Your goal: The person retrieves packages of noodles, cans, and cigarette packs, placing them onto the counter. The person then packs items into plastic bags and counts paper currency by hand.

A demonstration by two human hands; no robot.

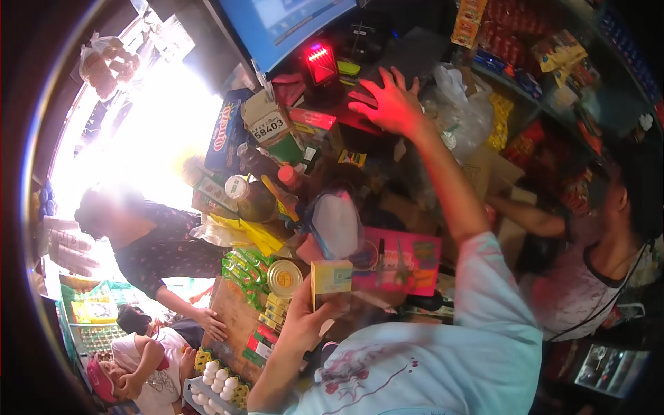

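Observation:
My left hand is closed around a small yellow box with a pale label, held upright over the counter. My right hand is stretched out at the top with its fingers spread, tinted red and holding nothing. It is nearest the glowing red scanner, which stands below a screen. Beside the yellow box are a round tin and several green packets. A pink board with a pen and scissors on it lies to the right of the box.
A customer's hand rests on the wooden counter, near a tray of eggs. Jars, boxes and a plastic bag crowd the middle. Another person is at the right, by stocked shelves.

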